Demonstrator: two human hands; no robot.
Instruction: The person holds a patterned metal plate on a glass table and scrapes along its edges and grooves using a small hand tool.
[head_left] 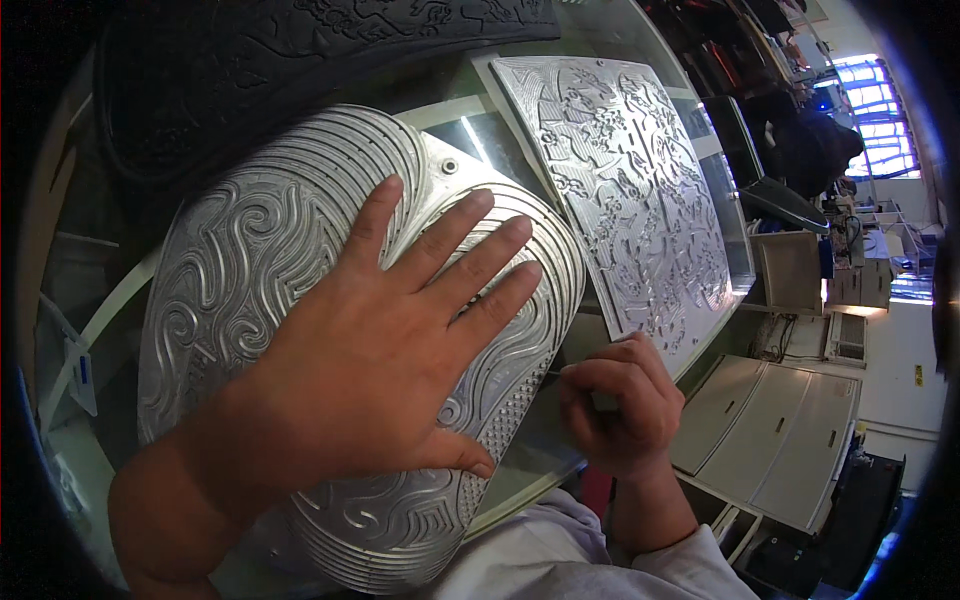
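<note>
On near part of glass tabletop (520, 150), left hand (380, 340) lies spread flat on oval engraved metal plate (250, 260) w/ swirl grooves, right hand (620, 400) pinching a thin tool at plate's right edge, prob. edge-finishing step; next move needs steady pressure.

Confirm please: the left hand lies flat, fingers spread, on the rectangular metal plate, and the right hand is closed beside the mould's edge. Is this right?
Not quite. In the head view the left hand lies flat, fingers spread, on the oval mould, not on the rectangular plate, which lies untouched beyond it. The right hand is closed beside the mould's edge, as said.
</note>
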